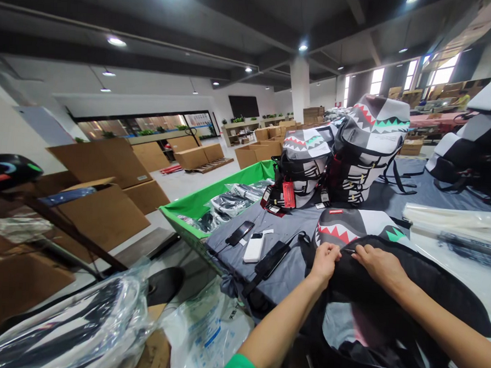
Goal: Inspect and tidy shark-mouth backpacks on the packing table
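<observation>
An open backpack (388, 290) with a black lining and a shark-tooth pattern lies on the grey-covered table (233, 263) in front of me. My left hand (327, 261) pinches at the edge of its black flap, near the red teeth. Just to the right, my right hand (379, 263) is closed on a small dark piece at the same edge, its fingertips close to those of my left hand. The small piece is too tiny to name. Pale and dark material shows inside the bag's opening.
Finished backpacks (368, 146) stand behind on the table. A phone (239, 233), a white device (254, 247) and a black pouch lie left of the bag. A green-lined bin (173, 213) holds wrapped bags. Cardboard boxes and plastic-wrapped goods (77, 318) are at the left.
</observation>
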A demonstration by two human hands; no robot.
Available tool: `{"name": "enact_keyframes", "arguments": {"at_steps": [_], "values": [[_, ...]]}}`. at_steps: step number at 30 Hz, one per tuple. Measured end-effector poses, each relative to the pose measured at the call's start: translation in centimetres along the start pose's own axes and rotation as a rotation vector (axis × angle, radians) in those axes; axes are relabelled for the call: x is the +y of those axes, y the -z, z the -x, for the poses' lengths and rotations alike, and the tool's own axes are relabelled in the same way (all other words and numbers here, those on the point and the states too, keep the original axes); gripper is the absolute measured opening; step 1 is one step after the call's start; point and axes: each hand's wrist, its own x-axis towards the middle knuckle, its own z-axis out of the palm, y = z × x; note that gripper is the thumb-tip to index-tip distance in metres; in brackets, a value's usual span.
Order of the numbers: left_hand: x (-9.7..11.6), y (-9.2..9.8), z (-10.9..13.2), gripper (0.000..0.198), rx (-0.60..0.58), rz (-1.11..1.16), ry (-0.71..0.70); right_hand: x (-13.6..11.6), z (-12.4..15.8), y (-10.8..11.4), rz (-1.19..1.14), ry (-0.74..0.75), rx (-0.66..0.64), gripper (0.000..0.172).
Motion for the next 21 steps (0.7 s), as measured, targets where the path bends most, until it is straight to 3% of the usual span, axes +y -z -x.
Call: {"name": "enact_keyframes", "arguments": {"at_steps": [4,7,9,11,14,16,17,19,21], "values": [[-0.5,0.3,0.0,0.023,-0.019,-0.042,-0.007,0.0,-0.1,-0.5,-0.019,0.014,0.024,0.033],[-1.1,2.7,1.1,0.024,-0.034,-0.109,-0.022,0.1,-0.1,-0.9,-0.046,0.021,0.04,0.035],[-1.3,6.2,2.8,0.024,-0.059,-0.188,-0.03,0.5,0.0,-1.2,-0.122,0.018,0.054,0.038],[-1.3,11.0,5.3,0.033,-0.153,-0.305,0.005,1.2,0.1,-1.3,-0.214,0.013,0.064,0.042],[-0.4,18.3,9.7,0.052,-0.348,-0.58,0.198,2.5,0.1,-0.6,-0.433,-0.028,0.044,0.05],[0.9,20.8,11.7,0.059,-0.275,-0.74,0.213,2.7,-0.2,0.8,-0.747,-0.088,0.045,0.06],[1.6,21.0,12.1,0.054,-0.225,-0.795,0.191,2.4,-0.2,1.7,-0.944,-0.135,0.052,0.064],[3.1,19.0,11.6,0.025,-0.191,-0.834,0.056,1.2,0.4,3.7,-1.305,-0.248,0.063,0.071],[4.3,14.8,9.6,0.068,-0.286,-0.816,-0.206,-0.2,2.5,5.1,-1.523,-0.32,0.007,0.074]]}}
